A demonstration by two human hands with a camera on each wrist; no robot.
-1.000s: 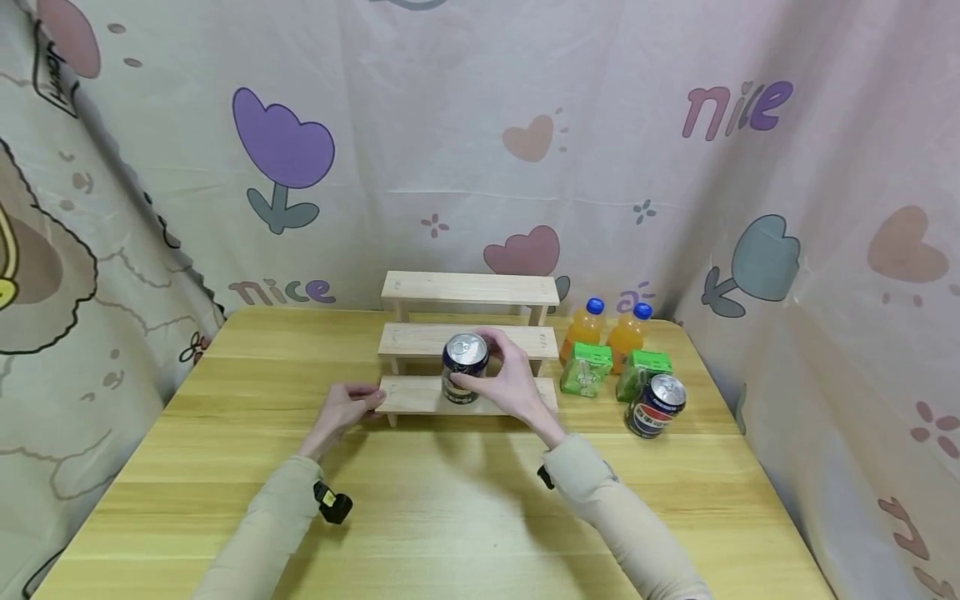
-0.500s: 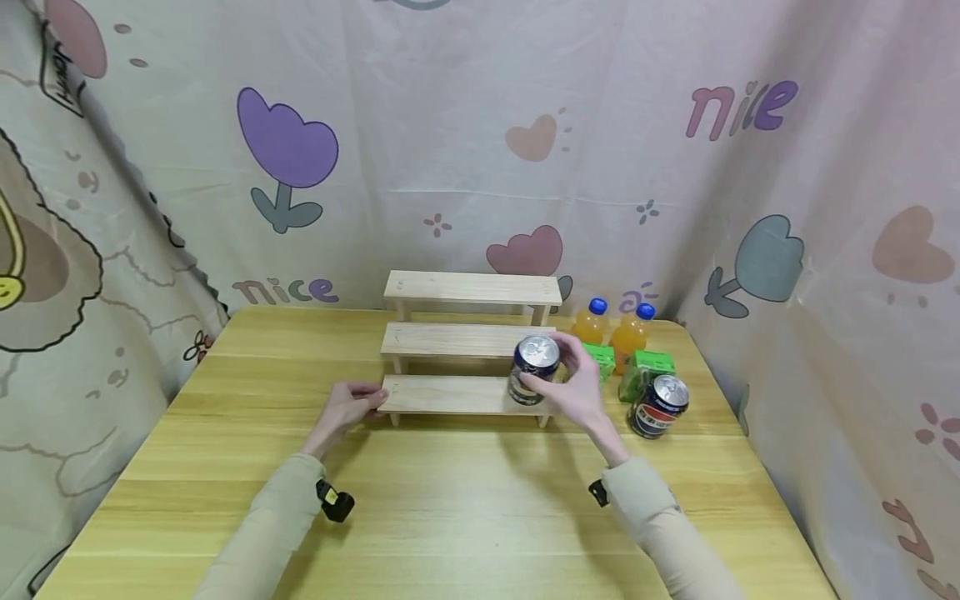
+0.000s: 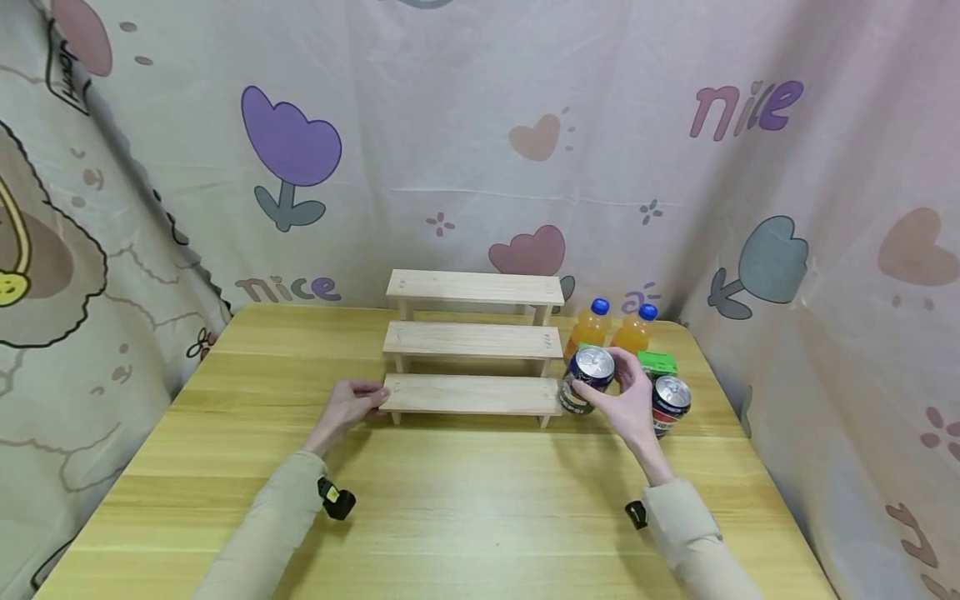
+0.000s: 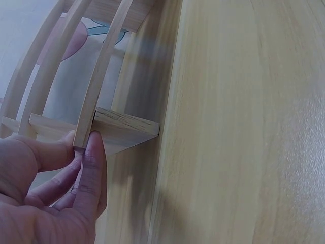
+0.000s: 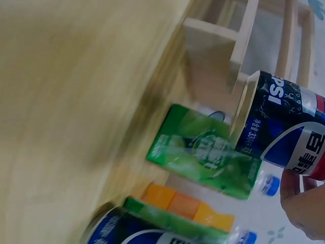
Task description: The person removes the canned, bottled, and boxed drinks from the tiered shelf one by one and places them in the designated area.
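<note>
My right hand grips a dark blue Pepsi can, thumb on one side and fingers on the other. In the right wrist view that can is raised off the table, beside the end of the shelf and over a green drink carton. At the middle stands a three-tier wooden step shelf, with bare tiers. My left hand pinches the left end of its lowest tier. Seen from the left wrist, thumb and fingers of that hand close on the board's end.
Two orange juice bottles with blue caps stand right of the shelf. In front of them are green cartons, one mostly hidden by the held can. A second Pepsi can is at the right. A printed curtain hangs behind the table.
My right hand has carried the can rightward, from over the middle of the lowest tier to past the shelf's right end. The left hand keeps its pinch on the tier.
</note>
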